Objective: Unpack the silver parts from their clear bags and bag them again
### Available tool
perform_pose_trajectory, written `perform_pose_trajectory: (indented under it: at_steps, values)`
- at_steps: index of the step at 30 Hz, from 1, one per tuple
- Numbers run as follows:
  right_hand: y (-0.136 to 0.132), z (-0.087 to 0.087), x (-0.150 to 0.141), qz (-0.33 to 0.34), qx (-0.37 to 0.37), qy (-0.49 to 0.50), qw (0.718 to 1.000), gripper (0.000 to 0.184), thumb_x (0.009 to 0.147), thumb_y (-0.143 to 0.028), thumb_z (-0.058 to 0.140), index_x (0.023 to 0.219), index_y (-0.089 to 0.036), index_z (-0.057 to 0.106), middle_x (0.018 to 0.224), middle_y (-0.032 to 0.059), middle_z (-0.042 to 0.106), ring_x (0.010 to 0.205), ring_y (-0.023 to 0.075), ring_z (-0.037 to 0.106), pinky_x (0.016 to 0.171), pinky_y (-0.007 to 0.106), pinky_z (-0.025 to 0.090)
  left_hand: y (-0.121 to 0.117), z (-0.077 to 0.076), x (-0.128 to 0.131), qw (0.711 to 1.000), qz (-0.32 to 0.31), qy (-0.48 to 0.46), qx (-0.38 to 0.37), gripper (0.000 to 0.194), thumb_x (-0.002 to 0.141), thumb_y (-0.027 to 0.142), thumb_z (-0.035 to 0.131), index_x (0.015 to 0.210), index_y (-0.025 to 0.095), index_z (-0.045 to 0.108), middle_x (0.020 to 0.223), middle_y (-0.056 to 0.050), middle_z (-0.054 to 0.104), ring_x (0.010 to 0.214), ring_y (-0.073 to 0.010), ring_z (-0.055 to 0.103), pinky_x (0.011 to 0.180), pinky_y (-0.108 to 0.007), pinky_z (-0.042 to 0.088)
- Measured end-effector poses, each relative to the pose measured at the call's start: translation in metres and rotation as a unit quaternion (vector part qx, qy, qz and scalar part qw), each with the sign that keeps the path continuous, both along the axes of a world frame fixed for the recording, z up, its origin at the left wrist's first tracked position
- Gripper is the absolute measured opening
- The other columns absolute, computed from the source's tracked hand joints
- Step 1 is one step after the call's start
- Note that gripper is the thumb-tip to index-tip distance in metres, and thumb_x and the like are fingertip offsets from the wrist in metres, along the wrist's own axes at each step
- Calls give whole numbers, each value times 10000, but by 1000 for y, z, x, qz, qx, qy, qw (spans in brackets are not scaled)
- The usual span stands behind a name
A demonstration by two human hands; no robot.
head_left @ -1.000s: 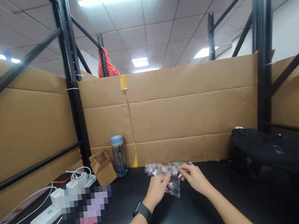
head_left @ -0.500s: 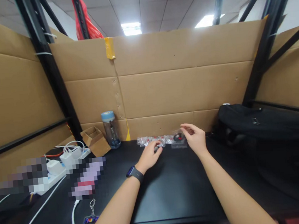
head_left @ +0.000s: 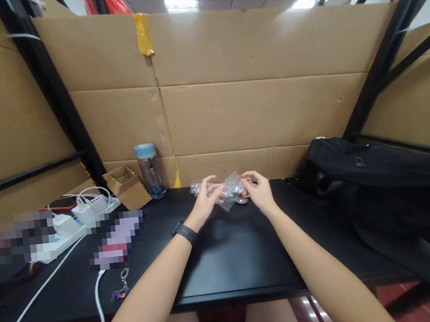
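A small clear plastic bag (head_left: 227, 202) is held up between my hands, over the black tabletop. My left hand (head_left: 203, 203) has its thumb and a finger closed at the bag's left side, the other fingers loosely stretched. My right hand (head_left: 260, 193) pinches the bag's right side between thumb and fingertips. A small round shiny piece with a red spot (head_left: 242, 199) shows just below my right fingertips; whether it is inside the bag I cannot tell. Behind my left hand lie clear packets (head_left: 195, 188), mostly hidden.
At left stand a blue-lidded bottle (head_left: 150, 173), an open small carton (head_left: 129, 189) and a white power strip (head_left: 79, 226) with cables. A keyring (head_left: 124, 280) lies nearer. A black bag (head_left: 386, 179) fills the right side. A cardboard wall (head_left: 233, 113) closes the back.
The view has tilted down. My right hand has moved left from the end of the packet row, and my left hand has risen from the packets; both now meet at one bag.
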State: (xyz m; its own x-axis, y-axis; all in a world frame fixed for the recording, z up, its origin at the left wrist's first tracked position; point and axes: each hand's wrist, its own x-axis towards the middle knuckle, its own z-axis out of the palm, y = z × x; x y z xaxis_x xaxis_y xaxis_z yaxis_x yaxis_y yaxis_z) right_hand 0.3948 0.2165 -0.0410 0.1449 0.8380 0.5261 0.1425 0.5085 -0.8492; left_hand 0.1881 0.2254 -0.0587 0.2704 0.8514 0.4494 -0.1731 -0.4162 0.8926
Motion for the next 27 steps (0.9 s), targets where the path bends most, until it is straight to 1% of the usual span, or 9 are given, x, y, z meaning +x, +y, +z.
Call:
perform_pose_trajectory:
  at_steps: [4, 7, 10, 12, 16, 19, 21, 23, 27]
  values:
    - [3, -13, -8, 18, -16, -107, 994, 277, 848, -446, 668, 974, -199, 674, 756, 17, 654, 532, 140, 575, 504, 259, 458, 5, 1, -14, 989, 4, 137, 53, 613, 812, 336, 749, 1338, 233, 451, 892, -12, 711, 734, -152, 702, 727, -274, 555]
    - [5, -17, -7, 14, 4, -209, 978, 277, 871, -411, 632, 1044, -205, 696, 804, 19, 685, 618, 146, 598, 611, 269, 486, 17, -1, -36, 951, 94, 283, 79, 585, 802, 211, 690, 1346, 235, 475, 844, -8, 731, 706, -175, 706, 751, -299, 548]
    - [11, -20, 0, -2, 16, -270, 963, 227, 859, -360, 622, 992, -203, 719, 844, 30, 710, 672, 156, 613, 685, 286, 487, 34, -3, -70, 889, 255, 375, 57, 566, 790, 131, 652, 1327, 225, 499, 906, -68, 756, 853, -246, 734, 844, -347, 529]
    - [17, -22, 7, -17, 23, -285, 958, 193, 842, -326, 614, 935, -205, 731, 854, 34, 717, 707, 165, 621, 720, 296, 485, 46, -6, -94, 858, 354, 373, 5, 510, 839, 157, 613, 1331, 205, 485, 986, -118, 755, 899, -267, 740, 866, -363, 521]
    - [24, -24, 20, -58, 21, -272, 960, 187, 803, -266, 590, 898, -198, 736, 848, 34, 715, 734, 168, 617, 759, 302, 477, 56, -13, -120, 833, 404, 374, -58, 484, 924, 243, 527, 1385, 146, 418, 1099, -171, 727, 994, -283, 725, 919, -386, 514]
    - [25, -23, 24, -73, 13, -264, 962, 200, 775, -230, 571, 880, -194, 738, 832, 29, 705, 722, 164, 600, 755, 300, 469, 48, -13, -111, 773, 457, 439, 12, 513, 900, 286, 553, 1372, 105, 464, 1297, -251, 622, 1218, -370, 604, 1011, -479, 464]
    - [25, -23, 26, -76, 15, -266, 961, 215, 759, -216, 559, 874, -192, 740, 832, 31, 697, 728, 167, 596, 755, 301, 467, 39, -10, -96, 729, 512, 447, 81, 556, 866, 267, 575, 1391, 115, 471, 1446, -252, 509, 1328, -408, 492, 1065, -537, 406]
    - [26, -24, 28, -80, 23, -269, 960, 239, 750, -205, 542, 879, -190, 743, 845, 36, 693, 744, 171, 598, 764, 306, 468, 32, -7, -80, 734, 487, 453, 141, 549, 866, 253, 557, 1401, 153, 483, 1496, -211, 480, 1357, -388, 458, 1080, -539, 385]
    - [31, -24, 37, -96, 32, -254, 962, 278, 742, -209, 527, 931, -183, 730, 860, 39, 695, 736, 172, 595, 750, 309, 475, 27, -10, -53, 803, 234, 507, 210, 540, 880, 302, 564, 1414, 248, 507, 1505, -141, 515, 1372, -320, 470, 1092, -515, 374]
